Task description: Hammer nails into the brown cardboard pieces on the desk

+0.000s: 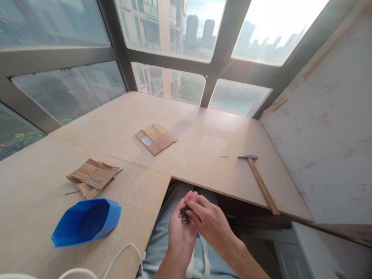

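Observation:
My left hand [180, 228] is cupped palm-up over my lap, holding a small heap of dark nails [185, 214]. My right hand [207, 221] reaches into that palm, its fingertips pinched on the nails. Both hands hover just below the front edge of the wooden board [200, 155]. A hammer [260, 182] with a wooden handle lies on the board to the right of my hands, head pointing left. A single loose nail [224, 156] lies on the board just left of the hammer head.
A blue plastic container [87, 221] lies on its side on the left board. Torn cardboard pieces [94, 176] sit behind it, and a flattened cardboard box [156, 138] lies mid-board. A white cable [116, 257] runs at the bottom left. Windows ring the far side; a pale panel [331, 128] stands at right.

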Action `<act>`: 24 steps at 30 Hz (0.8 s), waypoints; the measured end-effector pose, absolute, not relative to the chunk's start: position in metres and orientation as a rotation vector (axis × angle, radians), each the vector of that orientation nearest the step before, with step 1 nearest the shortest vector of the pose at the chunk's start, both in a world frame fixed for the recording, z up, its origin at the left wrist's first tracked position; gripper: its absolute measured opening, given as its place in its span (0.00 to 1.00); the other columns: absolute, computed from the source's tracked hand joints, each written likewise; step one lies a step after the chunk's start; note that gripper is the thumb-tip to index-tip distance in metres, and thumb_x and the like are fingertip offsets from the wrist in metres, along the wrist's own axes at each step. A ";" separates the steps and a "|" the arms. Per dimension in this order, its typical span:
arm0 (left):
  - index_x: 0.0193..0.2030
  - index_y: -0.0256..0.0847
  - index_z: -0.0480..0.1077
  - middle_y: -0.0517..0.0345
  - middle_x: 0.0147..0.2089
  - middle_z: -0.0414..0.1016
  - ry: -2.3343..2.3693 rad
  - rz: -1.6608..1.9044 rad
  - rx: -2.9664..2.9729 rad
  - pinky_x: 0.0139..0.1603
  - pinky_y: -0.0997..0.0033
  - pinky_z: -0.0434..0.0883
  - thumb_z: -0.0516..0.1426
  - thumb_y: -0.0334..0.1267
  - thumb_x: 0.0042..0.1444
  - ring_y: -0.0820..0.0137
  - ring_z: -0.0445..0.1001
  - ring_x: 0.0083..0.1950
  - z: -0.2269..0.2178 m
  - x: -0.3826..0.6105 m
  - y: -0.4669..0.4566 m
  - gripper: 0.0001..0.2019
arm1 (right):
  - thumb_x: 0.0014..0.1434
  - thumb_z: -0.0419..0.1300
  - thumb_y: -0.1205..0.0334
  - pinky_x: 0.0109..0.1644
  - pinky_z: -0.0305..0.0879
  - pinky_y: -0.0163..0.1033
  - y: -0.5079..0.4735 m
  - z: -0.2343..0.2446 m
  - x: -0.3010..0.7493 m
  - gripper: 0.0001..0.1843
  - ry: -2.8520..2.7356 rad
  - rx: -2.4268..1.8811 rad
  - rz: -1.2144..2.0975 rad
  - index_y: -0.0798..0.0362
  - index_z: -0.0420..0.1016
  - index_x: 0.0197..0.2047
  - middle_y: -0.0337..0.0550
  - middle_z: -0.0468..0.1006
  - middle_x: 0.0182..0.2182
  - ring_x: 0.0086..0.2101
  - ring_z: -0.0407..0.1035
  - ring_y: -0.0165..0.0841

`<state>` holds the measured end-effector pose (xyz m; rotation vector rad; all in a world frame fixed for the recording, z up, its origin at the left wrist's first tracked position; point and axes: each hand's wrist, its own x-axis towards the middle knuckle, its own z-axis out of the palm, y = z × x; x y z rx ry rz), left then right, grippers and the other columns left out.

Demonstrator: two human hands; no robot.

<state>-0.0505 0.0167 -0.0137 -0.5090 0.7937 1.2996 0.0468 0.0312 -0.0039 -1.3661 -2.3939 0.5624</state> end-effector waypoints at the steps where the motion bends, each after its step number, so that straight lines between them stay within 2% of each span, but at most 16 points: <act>1: 0.53 0.31 0.73 0.41 0.51 0.77 0.804 1.311 -0.499 0.39 0.78 0.77 0.52 0.29 0.62 0.68 0.79 0.46 -0.014 -0.050 0.016 0.15 | 0.62 0.56 0.69 0.27 0.62 0.32 0.031 -0.003 0.045 0.08 -2.434 -1.378 0.532 0.53 0.77 0.40 0.45 0.75 0.35 0.29 0.70 0.30; 8: 0.52 0.33 0.73 0.42 0.53 0.76 0.791 1.334 -0.451 0.49 0.71 0.75 0.53 0.32 0.61 0.63 0.76 0.53 -0.018 -0.050 0.014 0.15 | 0.60 0.58 0.71 0.28 0.62 0.34 0.034 -0.001 0.035 0.05 -2.680 -1.301 0.248 0.55 0.74 0.38 0.46 0.75 0.35 0.31 0.70 0.33; 12: 0.53 0.38 0.73 0.45 0.56 0.75 0.791 1.334 -0.419 0.47 0.67 0.76 0.54 0.35 0.61 0.62 0.77 0.52 -0.021 -0.055 0.015 0.16 | 0.61 0.56 0.72 0.29 0.63 0.33 0.037 -0.006 0.035 0.06 -2.688 -1.241 0.207 0.55 0.71 0.40 0.46 0.74 0.36 0.33 0.70 0.33; 15: 0.52 0.37 0.74 0.46 0.55 0.75 0.804 1.360 -0.446 0.44 0.69 0.77 0.53 0.35 0.62 0.63 0.77 0.51 -0.021 -0.058 0.017 0.15 | 0.62 0.53 0.73 0.30 0.65 0.35 0.038 -0.013 0.035 0.07 -2.642 -1.144 0.196 0.55 0.70 0.40 0.46 0.73 0.35 0.33 0.69 0.34; 17: 0.50 0.35 0.74 0.44 0.53 0.76 0.799 1.389 -0.477 0.44 0.70 0.77 0.51 0.34 0.62 0.64 0.78 0.50 -0.020 -0.061 0.019 0.14 | 0.64 0.51 0.73 0.33 0.67 0.36 0.039 -0.016 0.035 0.08 -2.579 -1.058 0.249 0.55 0.70 0.40 0.46 0.73 0.34 0.35 0.69 0.35; 20: 0.45 0.31 0.74 0.43 0.49 0.78 0.794 1.415 -0.518 0.42 0.71 0.77 0.49 0.32 0.63 0.65 0.79 0.46 -0.017 -0.065 0.020 0.14 | 0.65 0.51 0.71 0.35 0.69 0.35 0.043 -0.016 0.033 0.08 -2.425 -0.975 0.500 0.54 0.70 0.39 0.45 0.73 0.34 0.35 0.69 0.33; 24: 0.42 0.31 0.74 0.46 0.40 0.80 0.826 1.450 -0.555 0.32 0.75 0.77 0.49 0.29 0.63 0.69 0.80 0.36 -0.016 -0.071 0.018 0.12 | 0.63 0.53 0.71 0.34 0.67 0.31 0.052 -0.012 0.028 0.07 -2.243 -0.944 0.813 0.54 0.71 0.38 0.44 0.73 0.34 0.33 0.69 0.29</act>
